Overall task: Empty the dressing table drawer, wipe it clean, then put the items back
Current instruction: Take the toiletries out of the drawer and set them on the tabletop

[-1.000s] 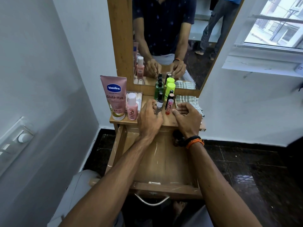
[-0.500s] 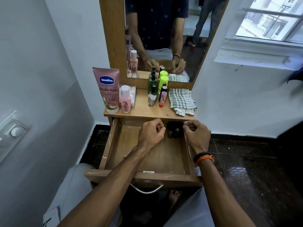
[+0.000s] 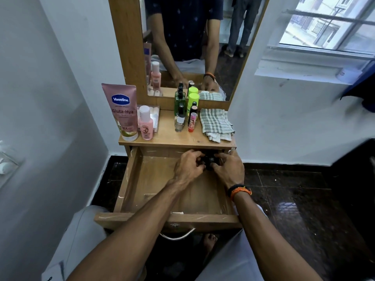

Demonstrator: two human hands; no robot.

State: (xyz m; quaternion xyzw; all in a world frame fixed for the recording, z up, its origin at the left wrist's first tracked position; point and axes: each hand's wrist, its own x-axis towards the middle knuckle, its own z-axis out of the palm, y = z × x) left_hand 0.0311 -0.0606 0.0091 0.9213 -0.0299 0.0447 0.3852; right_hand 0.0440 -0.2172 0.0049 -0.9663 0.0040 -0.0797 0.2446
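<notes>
- Wooden drawer [image 3: 129, 179] of the dressing table stands pulled out toward the person, its floor bare and scuffed, a metal handle [image 3: 177, 237] on its front.
- Small dark object [image 3: 210, 160], too blurred to name, sits at the back right of the drawer, just under the worktop [image 3: 168, 136] edge.
- Left hand [image 3: 189, 166] reaches into the drawer, its fingers [image 3: 197, 157] curled onto the left side of the dark object.
- Right hand [image 3: 228, 169] meets it from the other side, fingers bent around the object; whether either hand truly grips it cannot be told.
- Black and orange bands [image 3: 239, 191] circle the right wrist.
- On the worktop, at the left, a pink Vaseline tube [image 3: 122, 111] stands upright, with a small pink bottle [image 3: 145, 123] just beside it and a clear packet [image 3: 155, 116] behind.
- Near the middle stand a green pump bottle [image 3: 179, 102], a lime-capped bottle [image 3: 193, 100], a small clear vial [image 3: 179, 123] and a pink lip balm stick [image 3: 192, 122], close together.
- Checked cloth [image 3: 216, 124] lies folded at the right end of the worktop.
- Mirror [image 3: 192, 43] behind reflects the person's arms and the bottles.
</notes>
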